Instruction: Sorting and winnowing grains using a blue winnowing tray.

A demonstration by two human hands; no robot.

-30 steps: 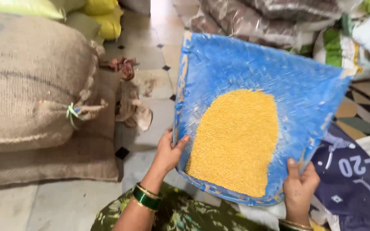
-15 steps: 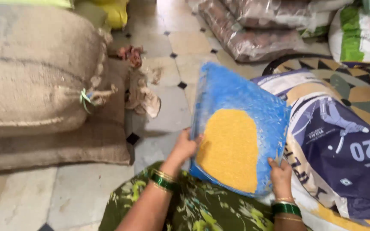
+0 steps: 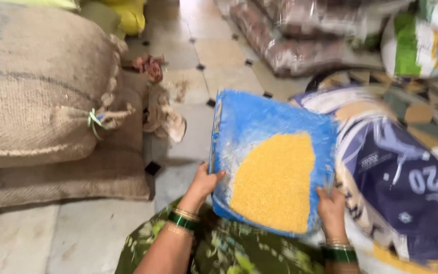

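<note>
A flat blue winnowing tray [image 3: 252, 122] is held tilted in front of me, above my lap. A heap of small yellow grain [image 3: 276, 182] lies on its near half. My left hand [image 3: 204, 183] grips the tray's left edge, thumb on top. My right hand [image 3: 330, 208] grips the tray's right near edge. Both wrists wear green and gold bangles. My lap is covered by green patterned cloth [image 3: 219, 251].
Two stacked burlap sacks [image 3: 41, 96] stand at the left on a tiled floor [image 3: 214, 61]. A white and dark blue printed sack [image 3: 406, 187] lies at the right. Clear plastic sacks [image 3: 300, 40] sit at the back, with crumpled cloth [image 3: 163, 119] beside the burlap.
The tray has dropped from its raised, spread position and swung nearer to me. The grain heap has shifted on it. Both hands kept their grip on the edges.
</note>
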